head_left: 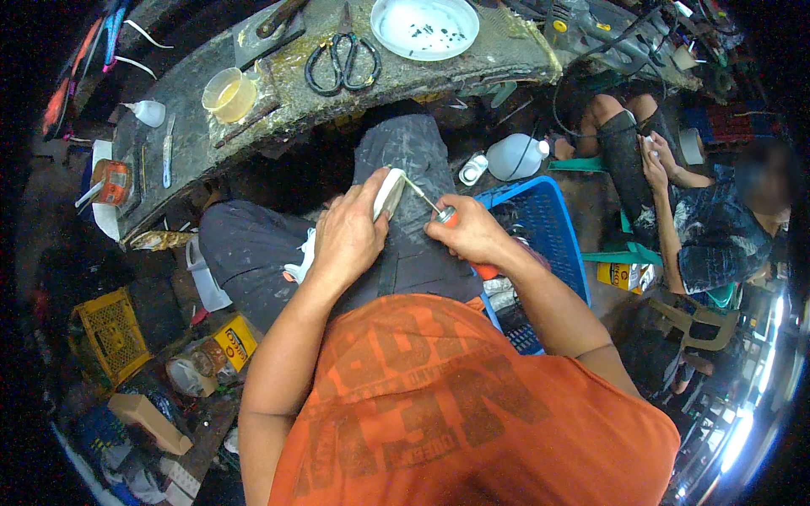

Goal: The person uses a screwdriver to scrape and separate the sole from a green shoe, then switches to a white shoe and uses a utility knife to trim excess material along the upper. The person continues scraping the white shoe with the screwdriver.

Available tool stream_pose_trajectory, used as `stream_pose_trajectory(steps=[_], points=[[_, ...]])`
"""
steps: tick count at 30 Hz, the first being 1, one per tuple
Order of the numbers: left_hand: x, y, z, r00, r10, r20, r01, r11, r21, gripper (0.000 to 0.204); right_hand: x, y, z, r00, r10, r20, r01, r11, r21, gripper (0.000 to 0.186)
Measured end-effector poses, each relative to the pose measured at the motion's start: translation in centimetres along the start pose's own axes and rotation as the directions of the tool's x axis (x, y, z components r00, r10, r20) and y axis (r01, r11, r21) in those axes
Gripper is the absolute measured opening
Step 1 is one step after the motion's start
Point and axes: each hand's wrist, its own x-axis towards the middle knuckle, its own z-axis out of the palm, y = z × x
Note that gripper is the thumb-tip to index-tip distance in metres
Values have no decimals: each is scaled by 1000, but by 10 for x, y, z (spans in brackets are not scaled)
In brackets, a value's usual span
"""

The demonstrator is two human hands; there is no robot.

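Observation:
My left hand [348, 229] is wrapped round a shoe with a pale sole [391, 194], held over my lap; much of the shoe is hidden under the hand. In my closed right hand [475, 231] is an awl [447, 217] with an orange handle, a metal collar and a thin shaft. Its shaft points up and left toward the shoe's sole edge. A short pale strand [413, 183] runs between the shoe's toe end and the shaft; whether it is thread or part of the tool, I cannot tell.
A worn bench [295, 67] curves ahead, bearing scissors [342, 72], a white bowl [424, 29], a plastic cup [229, 95] and a knife [168, 152]. A blue basket [561, 240] stands at my right, near a plastic jug [516, 158]. Another person [709, 211] sits further right.

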Motion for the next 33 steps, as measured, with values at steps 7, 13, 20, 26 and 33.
stream_pose_trajectory(steps=[7,13,20,26,33], points=[[0,0,1,1000,-1,7,1,1000,22,63,0,-4,2,997,-38,-66,32,995,-92,55],[0,4,1,999,-25,43,22,997,79,64,-4,-7,4,994,-59,-92,49,992,-112,54],[0,3,2,1000,10,-12,-9,998,58,62,-8,-10,7,989,-97,-114,81,987,-142,49],[0,1,2,999,-24,48,19,996,88,63,-10,-10,10,970,-196,-142,171,971,-169,46],[0,1,4,1000,-12,8,11,999,38,63,-11,-10,11,978,-162,-132,139,976,-169,44]])
